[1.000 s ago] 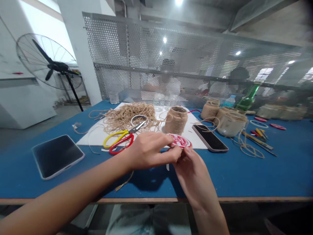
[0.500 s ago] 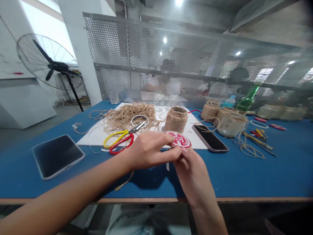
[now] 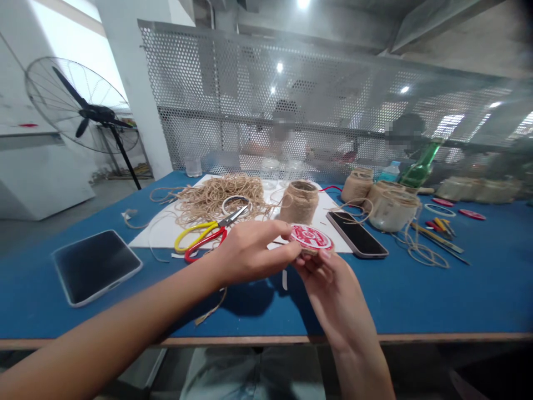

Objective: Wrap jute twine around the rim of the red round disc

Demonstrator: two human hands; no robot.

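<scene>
Between my two hands is a flat round red-and-white printed disc (image 3: 311,238) with a tan edge, tilted a little toward me. My left hand (image 3: 256,250) pinches its left side between thumb and fingers. From below and the right, my right hand (image 3: 328,283) grips it, with the thumb at the near rim. Just beyond stands a twine-wrapped jar (image 3: 298,203). Scissors with one yellow and one red handle (image 3: 204,236) lie partly open behind my left wrist. A small white strip (image 3: 285,279) is below the hands.
A heap of twine (image 3: 220,194) and a white ring (image 3: 236,205) lie on white paper. A tablet (image 3: 97,268) is at left, a phone (image 3: 357,234) at right. Further right are more jars (image 3: 393,210), a green bottle (image 3: 422,164) and tools (image 3: 441,236). A perforated screen (image 3: 250,83) stands behind.
The disc has shifted slightly right and more of its face and near edge shows. My right-hand fingers have changed their hold; my left hand keeps its pinch.
</scene>
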